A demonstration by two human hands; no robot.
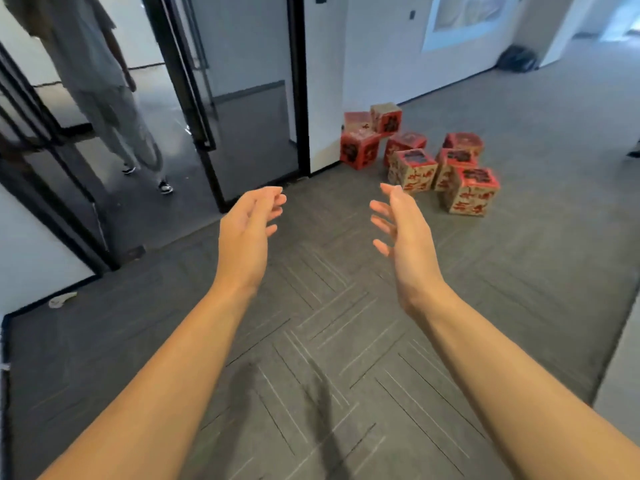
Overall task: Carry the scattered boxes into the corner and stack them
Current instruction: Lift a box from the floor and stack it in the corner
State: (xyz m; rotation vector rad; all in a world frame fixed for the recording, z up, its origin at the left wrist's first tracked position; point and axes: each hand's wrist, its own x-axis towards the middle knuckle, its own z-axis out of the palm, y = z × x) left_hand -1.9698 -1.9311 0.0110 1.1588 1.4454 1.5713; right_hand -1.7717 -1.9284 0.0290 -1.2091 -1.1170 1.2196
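Observation:
Several red and tan printed boxes lie scattered on the grey carpet ahead and to the right. The nearest box [471, 192] stands at the front right of the group, and a red box [358, 149] sits beside the white wall [325, 98]. Another box [386, 117] is perched tilted on the ones by the wall. My left hand [247, 233] and my right hand [401, 230] are stretched out in front of me, palms facing each other, fingers relaxed and holding nothing. Both hands are well short of the boxes.
A black-framed glass door [207, 98] stands open at the left, with a person's legs [114, 116] behind the glass. A dark bag [519, 58] lies far back by the wall. A white scrap [62, 300] lies on the floor at the left.

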